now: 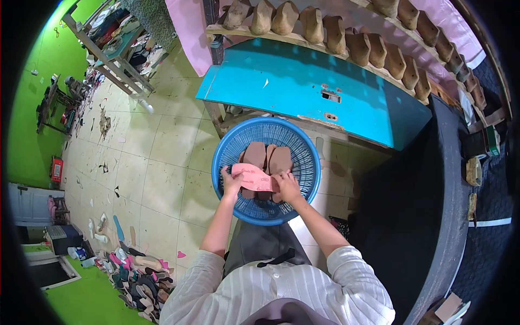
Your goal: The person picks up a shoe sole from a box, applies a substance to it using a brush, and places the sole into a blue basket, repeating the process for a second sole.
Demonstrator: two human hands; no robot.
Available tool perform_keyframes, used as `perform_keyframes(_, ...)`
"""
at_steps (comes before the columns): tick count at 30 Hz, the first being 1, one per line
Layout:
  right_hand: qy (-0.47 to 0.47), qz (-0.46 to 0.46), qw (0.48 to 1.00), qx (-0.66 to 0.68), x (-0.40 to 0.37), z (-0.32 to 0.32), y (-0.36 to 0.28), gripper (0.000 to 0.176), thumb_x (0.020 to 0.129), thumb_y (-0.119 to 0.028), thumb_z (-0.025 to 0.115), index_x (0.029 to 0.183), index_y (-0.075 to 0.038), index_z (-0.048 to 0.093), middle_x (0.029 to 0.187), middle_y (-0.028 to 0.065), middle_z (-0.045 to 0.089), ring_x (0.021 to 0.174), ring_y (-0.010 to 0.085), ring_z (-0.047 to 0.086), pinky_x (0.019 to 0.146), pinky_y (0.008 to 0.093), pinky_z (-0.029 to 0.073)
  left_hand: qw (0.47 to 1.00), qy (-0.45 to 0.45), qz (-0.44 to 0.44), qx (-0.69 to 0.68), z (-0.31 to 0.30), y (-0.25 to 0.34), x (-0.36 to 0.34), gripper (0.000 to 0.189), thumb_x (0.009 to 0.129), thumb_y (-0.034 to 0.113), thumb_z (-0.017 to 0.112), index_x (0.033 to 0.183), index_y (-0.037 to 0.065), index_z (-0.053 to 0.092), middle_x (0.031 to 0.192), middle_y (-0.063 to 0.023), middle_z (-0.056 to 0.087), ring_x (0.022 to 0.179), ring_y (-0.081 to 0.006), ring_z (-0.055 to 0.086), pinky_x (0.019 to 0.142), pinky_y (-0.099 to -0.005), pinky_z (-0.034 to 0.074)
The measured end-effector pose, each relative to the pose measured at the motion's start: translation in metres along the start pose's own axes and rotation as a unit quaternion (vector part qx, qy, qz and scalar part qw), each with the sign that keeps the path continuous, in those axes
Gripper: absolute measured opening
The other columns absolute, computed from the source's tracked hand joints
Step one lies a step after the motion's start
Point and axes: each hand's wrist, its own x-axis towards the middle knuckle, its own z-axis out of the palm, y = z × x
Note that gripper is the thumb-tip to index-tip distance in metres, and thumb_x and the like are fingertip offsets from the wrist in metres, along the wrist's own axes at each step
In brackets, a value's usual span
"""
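Note:
A pink printed sole-shaped piece point(253, 177) is stretched between my two hands over a blue plastic basket point(270, 219). My left hand point(232, 181) has its fingers round the left end of the piece. At the right end, my right hand point(286, 186) grips it with the fingers bent over. Under the piece, inside the basket, lie several brown soles point(280, 160); the pink piece and my hands hide part of them.
A turquoise table point(303, 89) stands just beyond the basket, below shelves of wooden shoe lasts point(285, 19). To the right is a black-covered surface point(403, 211). A pile of shoe pieces point(143, 284) lies at the lower left, and scraps are scattered over the tiled floor point(162, 141).

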Motion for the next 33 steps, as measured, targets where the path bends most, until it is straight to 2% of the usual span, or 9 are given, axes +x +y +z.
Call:
perform_keyframes(3,-0.057,-0.011,0.996,-0.068,0.008,0.002,0.010,0.072,0.056,-0.015,0.079,0.122,-0.022,0.049,0.118,0.0054,0.049,0.117,0.0310,0.044,0.096,0.0429,0.037,0.979,-0.048,0.051,0.190,-0.014,-0.016,0.018,0.060,0.075,0.002,0.066,0.126,0.003,0.034,0.104,-0.0165,0.058,0.099,-0.0229,0.057,0.079,-0.0331,0.048)
perform_keyframes(6,-0.104,-0.040,0.985,-0.131,0.013,0.008,0.013,0.075,0.057,-0.019,0.081,0.123,-0.023,0.047,0.124,0.0045,0.048,0.121,0.0263,0.043,0.096,0.0432,0.037,0.914,-0.046,0.163,0.368,-0.009,0.001,0.004,0.057,0.062,0.005,0.072,0.115,0.011,0.049,0.102,-0.0227,0.059,0.097,-0.0412,0.052,0.087,-0.0458,0.043)
perform_keyframes(11,-0.136,-0.067,0.981,-0.121,0.017,0.032,0.026,0.067,0.061,-0.015,0.076,0.121,-0.022,0.048,0.124,0.0025,0.046,0.125,0.0228,0.038,0.096,0.0425,0.036,0.831,-0.166,0.099,0.521,-0.015,-0.034,0.030,0.037,0.066,0.002,0.068,0.100,0.008,0.053,0.096,-0.0229,0.060,0.103,-0.0434,0.051,0.092,-0.0463,0.041)
perform_keyframes(13,-0.126,-0.093,0.980,-0.124,0.019,0.036,0.027,0.067,0.062,-0.015,0.076,0.122,-0.021,0.047,0.126,0.0026,0.045,0.127,0.0220,0.035,0.097,0.0429,0.036,0.797,-0.161,0.079,0.577,-0.018,-0.058,0.045,0.065,0.058,0.007,0.078,0.117,0.012,0.050,0.103,-0.0181,0.060,0.101,-0.0407,0.054,0.088,-0.0432,0.045)
perform_keyframes(19,-0.055,-0.109,0.980,-0.154,0.023,0.062,0.036,0.078,0.057,-0.019,0.080,0.125,-0.018,0.042,0.124,0.0035,0.046,0.124,0.0233,0.039,0.095,0.0406,0.037,0.778,-0.110,0.054,0.616,-0.003,-0.060,0.038,0.084,0.074,0.003,0.063,0.144,0.018,0.018,0.112,-0.0256,0.049,0.098,-0.0376,0.054,0.089,-0.0416,0.045)
perform_keyframes(23,-0.070,-0.070,0.987,-0.125,0.015,0.047,0.028,0.069,0.063,-0.020,0.076,0.123,-0.016,0.043,0.125,0.0059,0.045,0.123,0.0240,0.039,0.095,0.0417,0.036,0.727,-0.085,0.129,0.670,0.010,-0.036,0.007,0.075,0.078,0.003,0.056,0.143,0.013,0.019,0.117,-0.0231,0.046,0.100,-0.0362,0.053,0.090,-0.0398,0.045)
perform_keyframes(25,-0.086,-0.036,0.991,-0.098,0.005,0.028,0.019,0.063,0.067,-0.020,0.073,0.122,-0.016,0.044,0.126,0.0066,0.045,0.125,0.0236,0.037,0.096,0.0422,0.035,0.753,-0.058,0.145,0.639,0.014,-0.020,-0.008,0.038,0.079,0.005,0.055,0.116,0.008,0.048,0.120,-0.0145,0.047,0.103,-0.0321,0.052,0.087,-0.0393,0.048)
perform_keyframes(29,0.084,0.013,0.996,-0.035,-0.023,-0.014,0.000,0.050,0.068,-0.023,0.072,0.112,-0.014,0.051,0.117,0.0077,0.049,0.109,0.0271,0.049,0.090,0.0416,0.037,0.764,-0.053,0.241,0.596,0.015,0.037,-0.040,0.045,0.075,0.005,0.061,0.119,0.006,0.047,0.114,-0.0166,0.051,0.101,-0.0356,0.052,0.088,-0.0400,0.044)
perform_keyframes(33,0.224,0.011,0.974,0.042,-0.058,-0.086,-0.024,0.025,0.068,-0.020,0.072,0.089,-0.014,0.063,0.099,0.0040,0.055,0.098,0.0249,0.052,0.081,0.0419,0.039,0.807,-0.058,0.318,0.495,0.016,0.134,-0.098,0.021,0.072,0.007,0.066,0.091,0.008,0.059,0.097,-0.0123,0.057,0.092,-0.0334,0.053,0.081,-0.0406,0.046)
